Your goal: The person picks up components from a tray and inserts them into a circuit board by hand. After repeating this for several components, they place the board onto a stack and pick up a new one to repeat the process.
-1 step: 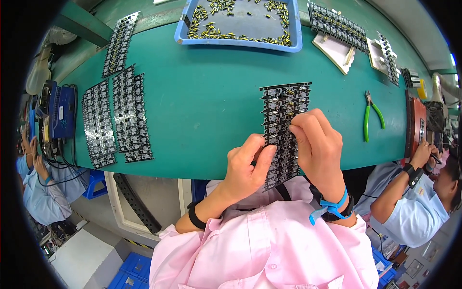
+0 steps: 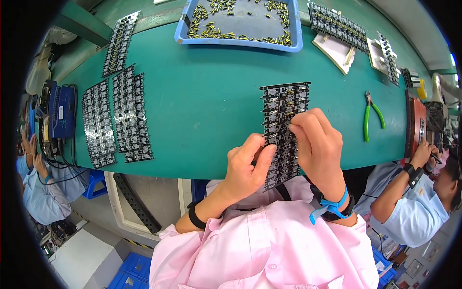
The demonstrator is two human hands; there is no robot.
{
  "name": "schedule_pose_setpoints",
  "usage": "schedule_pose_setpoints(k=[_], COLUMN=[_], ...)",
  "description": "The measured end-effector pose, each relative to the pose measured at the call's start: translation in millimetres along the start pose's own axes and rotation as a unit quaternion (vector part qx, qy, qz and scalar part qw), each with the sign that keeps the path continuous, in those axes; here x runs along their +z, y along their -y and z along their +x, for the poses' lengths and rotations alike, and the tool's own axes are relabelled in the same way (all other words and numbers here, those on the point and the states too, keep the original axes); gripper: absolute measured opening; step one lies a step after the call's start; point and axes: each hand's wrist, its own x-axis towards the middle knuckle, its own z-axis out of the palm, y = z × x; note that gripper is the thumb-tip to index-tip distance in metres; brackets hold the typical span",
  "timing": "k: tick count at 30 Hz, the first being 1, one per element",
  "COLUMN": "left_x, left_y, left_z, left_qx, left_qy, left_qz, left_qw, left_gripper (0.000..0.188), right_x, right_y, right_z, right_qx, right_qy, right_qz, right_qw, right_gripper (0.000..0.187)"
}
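A long black circuit board panel (image 2: 275,166), made of several rows of small boards, stretches from the green bench top toward my body. Small yellow-and-black cylindrical components (image 2: 290,91) are seated along the middle of its far rows. At its left edge, my left hand (image 2: 244,164) grips the panel, thumb over the top and the other fingers curled. My right hand (image 2: 317,139) is pinched at the panel's right side, its fingertips low against the board. Whatever lies between those fingertips is hidden.
A blue tray (image 2: 240,45) of loose components stands at the far side. More board panels (image 2: 98,118) lie at left, others (image 2: 339,26) at far right on white supports. Green-handled cutters (image 2: 367,123) rest right of my hands. Co-workers (image 2: 409,202) sit on both sides.
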Motion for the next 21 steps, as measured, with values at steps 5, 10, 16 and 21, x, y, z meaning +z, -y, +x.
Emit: schedule_pose_setpoints(k=[5,10,16,21], left_x=[-1.3,-1.1,-1.9,-1.6], left_y=[-2.4,-1.0,-0.8,-1.3], left_z=[1.5,1.1,1.2,1.7], left_qx=[-0.014,-0.019,-0.029,-0.025], left_qy=[0.004,0.000,0.004,0.002], left_qz=[-0.010,-0.019,-0.033,-0.033], left_qw=[1.000,1.000,0.999,0.999], left_gripper=[0.013,0.013,0.013,0.013], right_x=[-0.6,-1.7,-0.4,1.1], right_y=[-0.6,-0.8,-0.9,0.5], right_z=[3.0,3.8,3.8,4.1], right_qx=[0.016,0.033,0.013,0.011], right_qy=[0.001,-0.007,-0.005,-0.003], right_qz=[0.042,0.064,0.070,0.049], right_qw=[0.999,0.997,0.997,0.999], right_gripper=[0.008,0.008,0.008,0.008])
